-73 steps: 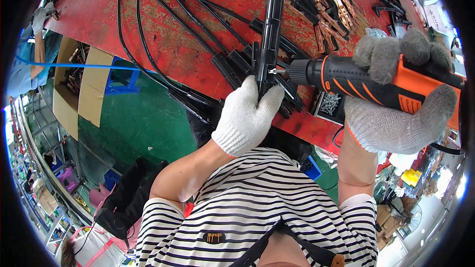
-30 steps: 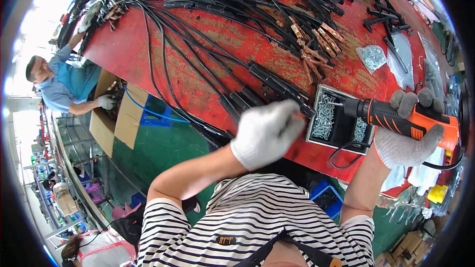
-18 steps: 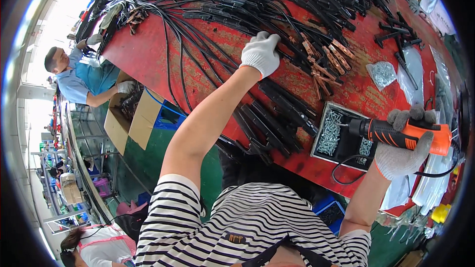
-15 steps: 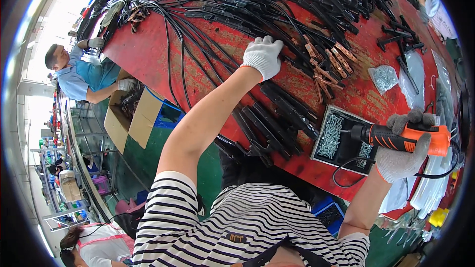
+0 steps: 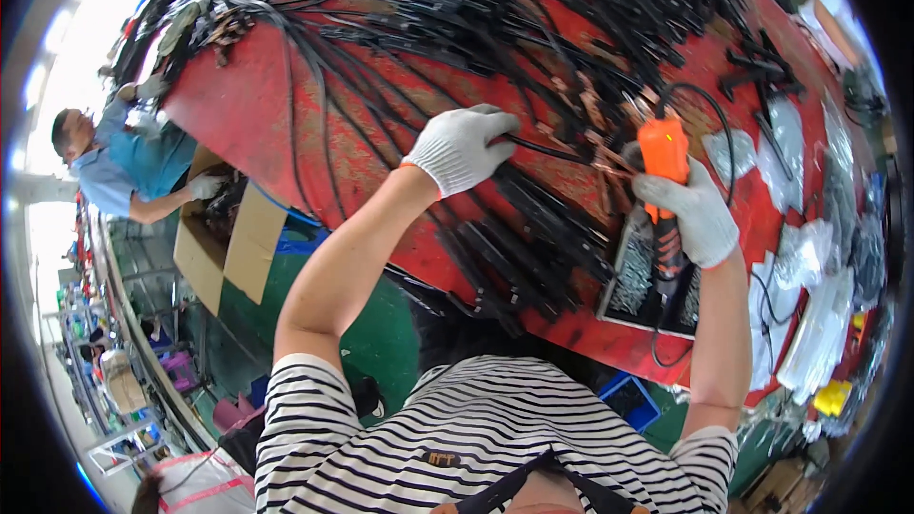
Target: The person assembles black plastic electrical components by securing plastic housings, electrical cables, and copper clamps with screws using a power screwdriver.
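My left hand (image 5: 464, 148), in a white knit glove, is closed around a black cable (image 5: 547, 149) above the red table. The cable runs right to a cluster of copper-coloured clamp pieces (image 5: 590, 100). In my gloved right hand (image 5: 703, 219) is an orange-and-black electric screwdriver (image 5: 664, 150), its black nose pointing down over the screw tray (image 5: 652, 327). Silver screws (image 5: 631, 276) fill the left part of that tray. Several black handle-like parts (image 5: 505, 266) lie side by side below my left hand.
A thick spread of black cables and parts (image 5: 447, 9) covers the far side of the table (image 5: 238, 95). Plastic bags (image 5: 783, 143) and black tools (image 5: 762, 71) lie at the right. At the far left a co-worker (image 5: 109, 171) reaches beside an open cardboard box (image 5: 252, 243).
My left hand has moved left and nearer, now with a cable in its grip. My right hand has swung up and left, turning the screwdriver from sideways to nose-down.
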Demonstrator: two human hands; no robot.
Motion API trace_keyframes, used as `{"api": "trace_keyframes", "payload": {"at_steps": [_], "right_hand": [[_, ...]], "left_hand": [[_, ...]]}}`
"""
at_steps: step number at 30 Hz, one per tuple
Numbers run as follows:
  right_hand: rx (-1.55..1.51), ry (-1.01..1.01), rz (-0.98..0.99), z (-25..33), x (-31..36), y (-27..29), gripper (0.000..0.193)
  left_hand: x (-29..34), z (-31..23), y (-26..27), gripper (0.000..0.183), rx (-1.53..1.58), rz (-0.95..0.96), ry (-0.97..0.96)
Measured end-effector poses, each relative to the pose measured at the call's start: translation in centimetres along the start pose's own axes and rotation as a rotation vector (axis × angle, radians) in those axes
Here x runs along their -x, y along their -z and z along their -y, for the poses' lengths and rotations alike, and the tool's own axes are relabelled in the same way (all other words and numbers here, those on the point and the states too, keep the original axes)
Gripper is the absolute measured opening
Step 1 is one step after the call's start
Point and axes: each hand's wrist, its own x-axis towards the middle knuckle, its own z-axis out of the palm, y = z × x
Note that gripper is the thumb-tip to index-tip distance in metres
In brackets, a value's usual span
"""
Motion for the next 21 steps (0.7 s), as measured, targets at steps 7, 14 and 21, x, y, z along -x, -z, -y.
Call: {"api": "trace_keyframes", "payload": {"at_steps": [7, 14, 21], "right_hand": [[0.254, 0.020, -0.215, -0.8, 0.0, -0.8, 0.045], [0.154, -0.072, -0.254, -1.4, -0.2, 2.0, 0.047], [0.192, -0.078, -0.002, -2.1, -1.5, 2.4, 0.041]], "left_hand": [[-3.3, 14.4, 6.6, 0.034, -0.539, -0.555, 0.620], [-6.2, 13.8, 7.9, 0.030, -0.317, -0.661, 0.212], [-7.0, -2.3, 0.7, 0.060, 0.015, 0.059, 0.200]]}}
